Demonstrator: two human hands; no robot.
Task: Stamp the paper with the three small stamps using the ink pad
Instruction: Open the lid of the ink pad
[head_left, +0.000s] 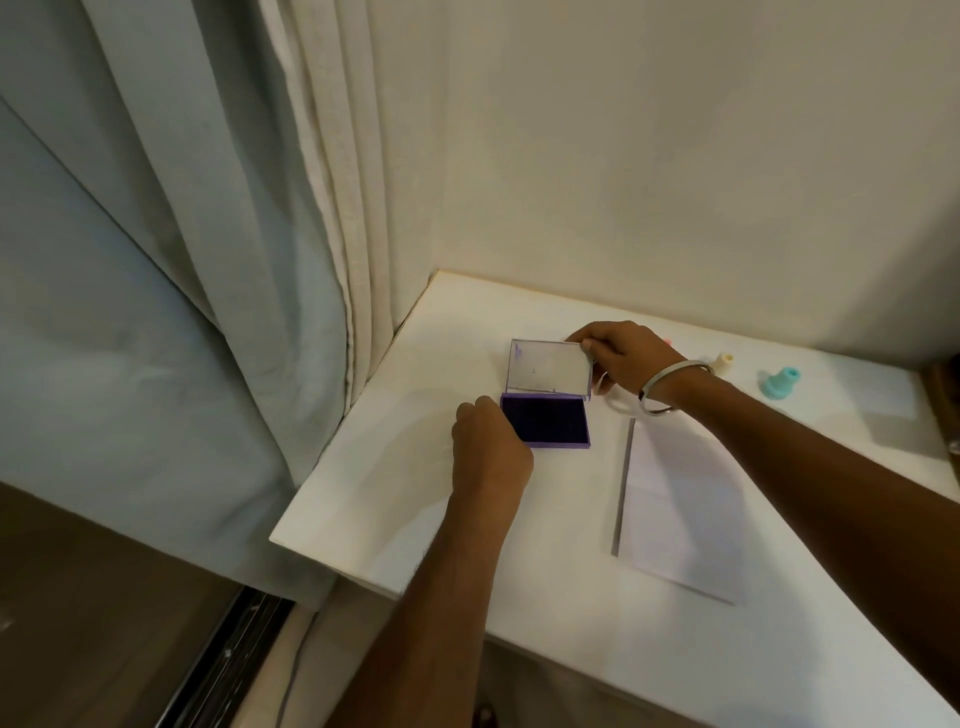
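Purple plastic frames the ink pad (545, 420), which lies open on the white table (395, 467) with its dark inked face up. The left hand (488, 447) rests against the pad's left edge, fingers curled shut around that side of the base. The right hand (621, 364), a metal bangle (662, 389) on its wrist, pinches the top right corner of the clear lid (548, 368), which stands raised from the hinge. A sheet of paper (675, 509) lies flat to the right of the pad, apart from it. Beyond the right wrist stand a cream stamp (723, 362) and a teal stamp (779, 382); a pink one (667, 342) barely shows behind the hand.
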